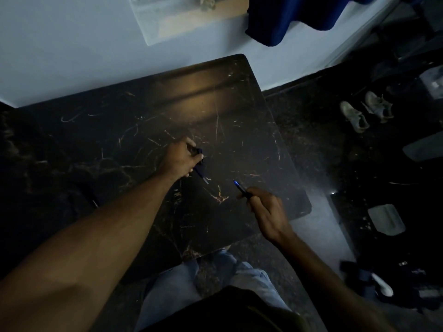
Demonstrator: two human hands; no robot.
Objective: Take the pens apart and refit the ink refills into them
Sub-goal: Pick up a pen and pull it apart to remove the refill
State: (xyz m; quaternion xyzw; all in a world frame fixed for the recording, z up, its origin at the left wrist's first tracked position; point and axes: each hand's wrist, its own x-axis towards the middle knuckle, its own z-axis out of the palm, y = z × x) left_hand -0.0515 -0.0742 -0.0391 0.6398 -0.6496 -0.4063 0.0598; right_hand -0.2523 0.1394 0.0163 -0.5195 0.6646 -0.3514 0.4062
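The scene is dim. My left hand point(182, 156) reaches out over the black marble table point(107, 130) and grips dark blue pens point(201, 172) near the table's middle; one end with a pale tip sticks out below the hand. My right hand point(266, 209) is nearer to me on the right and holds a blue pen point(242, 189) between thumb and fingers, its thin tip pointing up and left. How many pens the left hand holds is hidden by the fingers.
The table's right edge point(287, 149) drops to a dark floor with a pair of shoes point(366, 111) and pale objects point(386, 219). A blue cloth point(287, 17) hangs on the wall behind. My knees in jeans point(172, 291) are under the table's near edge.
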